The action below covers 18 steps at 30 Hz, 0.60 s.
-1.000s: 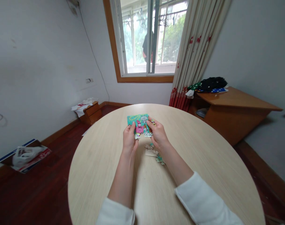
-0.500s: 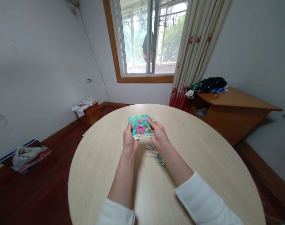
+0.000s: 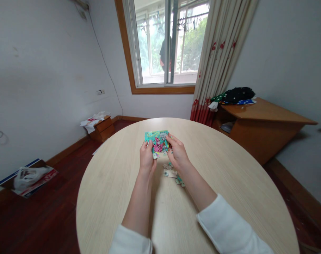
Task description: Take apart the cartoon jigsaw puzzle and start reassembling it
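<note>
A partly joined jigsaw puzzle [image 3: 158, 143], turquoise with pink and pale cartoon figures, is held up above the table between both hands. My left hand [image 3: 146, 157] grips its left side, the thumb lying over the front. At the right side, my right hand [image 3: 178, 151] is closed on the puzzle, hiding part of that edge. The puzzle's lower edge is uneven. Beneath my right hand, several loose puzzle pieces [image 3: 171, 173] lie on the table, some pale and some green; my wrist hides part of them.
The round wooden table [image 3: 110, 197] spreads around my arms. A brown desk [image 3: 271, 116] with dark clothes [image 3: 239, 94] stands at the right. By the left wall are a small cabinet [image 3: 103, 127] with papers and a white plastic bag [image 3: 29, 176] on the floor.
My left thumb has moved from the puzzle's left edge farther over its front. The puzzle has tilted slightly, and my right fingers have shifted a little on it.
</note>
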Available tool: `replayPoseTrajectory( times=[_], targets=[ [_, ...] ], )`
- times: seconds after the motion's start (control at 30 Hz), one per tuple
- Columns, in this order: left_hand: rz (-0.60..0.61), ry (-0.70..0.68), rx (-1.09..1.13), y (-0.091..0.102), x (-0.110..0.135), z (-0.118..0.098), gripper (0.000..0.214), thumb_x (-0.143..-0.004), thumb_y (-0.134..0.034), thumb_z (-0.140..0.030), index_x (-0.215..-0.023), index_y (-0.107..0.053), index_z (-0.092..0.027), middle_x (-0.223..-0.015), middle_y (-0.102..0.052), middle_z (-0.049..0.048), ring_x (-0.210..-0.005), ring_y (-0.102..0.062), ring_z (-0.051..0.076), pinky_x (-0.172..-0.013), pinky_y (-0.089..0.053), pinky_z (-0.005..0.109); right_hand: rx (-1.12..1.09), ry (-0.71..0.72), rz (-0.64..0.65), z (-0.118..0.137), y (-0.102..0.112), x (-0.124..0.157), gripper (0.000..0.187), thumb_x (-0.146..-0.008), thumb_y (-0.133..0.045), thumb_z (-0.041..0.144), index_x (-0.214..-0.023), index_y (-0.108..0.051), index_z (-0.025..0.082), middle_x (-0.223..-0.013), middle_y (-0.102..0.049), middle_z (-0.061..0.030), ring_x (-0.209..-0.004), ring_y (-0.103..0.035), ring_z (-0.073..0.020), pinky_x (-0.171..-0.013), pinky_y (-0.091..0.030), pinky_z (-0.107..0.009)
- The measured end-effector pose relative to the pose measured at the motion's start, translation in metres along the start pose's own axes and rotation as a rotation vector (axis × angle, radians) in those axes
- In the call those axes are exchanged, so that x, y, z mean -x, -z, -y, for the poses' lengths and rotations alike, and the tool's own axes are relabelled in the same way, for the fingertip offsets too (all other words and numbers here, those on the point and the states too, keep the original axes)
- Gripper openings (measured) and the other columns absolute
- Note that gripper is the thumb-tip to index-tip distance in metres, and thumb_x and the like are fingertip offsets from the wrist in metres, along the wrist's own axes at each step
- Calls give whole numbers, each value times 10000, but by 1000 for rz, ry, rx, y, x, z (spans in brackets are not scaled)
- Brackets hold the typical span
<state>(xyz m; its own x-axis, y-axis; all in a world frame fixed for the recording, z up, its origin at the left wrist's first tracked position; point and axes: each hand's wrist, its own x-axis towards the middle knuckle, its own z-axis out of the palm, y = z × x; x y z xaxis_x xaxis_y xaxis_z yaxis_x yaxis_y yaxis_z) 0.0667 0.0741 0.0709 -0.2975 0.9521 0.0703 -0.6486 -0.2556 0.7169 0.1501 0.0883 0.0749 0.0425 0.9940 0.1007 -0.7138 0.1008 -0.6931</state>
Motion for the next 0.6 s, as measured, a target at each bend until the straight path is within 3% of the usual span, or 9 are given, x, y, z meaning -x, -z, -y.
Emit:
replayPoseTrajectory(
  times=[0.47,0.6],
  targets=[
    [45,21,-12,0,3,-4,211,-622,-759,-248,-761,-638,-146,-745,-702,26,-659,-651,140,-702,-511,263,79,49,-72,5,-2,1,241,-496,-797,254,-691,-677,178,-639,-676,38,-580,-583,-102,-609,-487,-238],
    [17,78,1,-1,6,-9,198,-621,-765,-219,-738,-621,-151,-684,-681,3,-602,-634,107,-614,-490,206,113,71,-88,6,-1,0,258,-493,-798,262,-705,-681,174,-643,-667,43,-570,-566,-91,-581,-462,-224]
  ],
)
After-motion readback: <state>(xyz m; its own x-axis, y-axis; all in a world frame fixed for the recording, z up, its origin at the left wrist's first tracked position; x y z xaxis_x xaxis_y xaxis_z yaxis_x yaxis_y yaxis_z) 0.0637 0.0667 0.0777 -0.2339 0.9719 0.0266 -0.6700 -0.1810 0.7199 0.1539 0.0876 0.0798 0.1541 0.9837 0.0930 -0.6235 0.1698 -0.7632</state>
